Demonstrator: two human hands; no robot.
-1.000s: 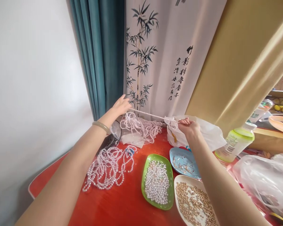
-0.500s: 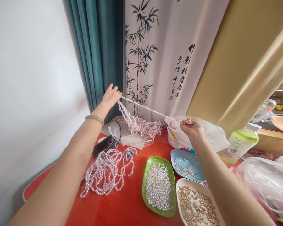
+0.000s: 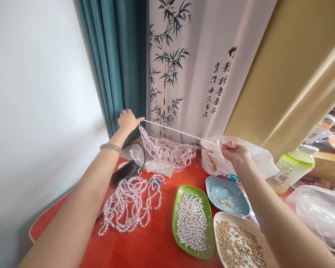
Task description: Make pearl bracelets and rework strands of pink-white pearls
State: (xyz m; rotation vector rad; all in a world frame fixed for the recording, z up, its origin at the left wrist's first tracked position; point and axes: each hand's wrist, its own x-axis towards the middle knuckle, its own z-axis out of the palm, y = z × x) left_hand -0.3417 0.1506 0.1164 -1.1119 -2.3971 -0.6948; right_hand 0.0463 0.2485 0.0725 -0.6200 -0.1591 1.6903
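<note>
A strand of pearl beads (image 3: pixel 181 132) stretches taut between my two hands, sloping down to the right. My left hand (image 3: pixel 129 120) pinches its upper end in front of the teal curtain. More pinkish strands (image 3: pixel 167 150) hang below that hand and heap on the table's far side. At the right end, my right hand (image 3: pixel 236 152) closes on the strand, palm partly up, before a white plastic bag (image 3: pixel 261 158). Nearer me lies a loose pile of bead strands (image 3: pixel 128 204). Loose pearl beads (image 3: pixel 192 223) fill a green tray (image 3: pixel 176 238).
On the red table (image 3: pixel 145 247), a blue plate (image 3: pixel 241 203) holds small metal pins, and a white dish (image 3: pixel 220 242) holds gold beads. A bottle with a green label (image 3: pixel 294 167) stands at right, near clear plastic bags (image 3: pixel 318 208). A black tassel (image 3: pixel 125 173) lies at left.
My left hand has lowered slightly and turned, and the hanging strands have sunk further onto the heap. My right hand has shifted a little right in view; the strand stays taut.
</note>
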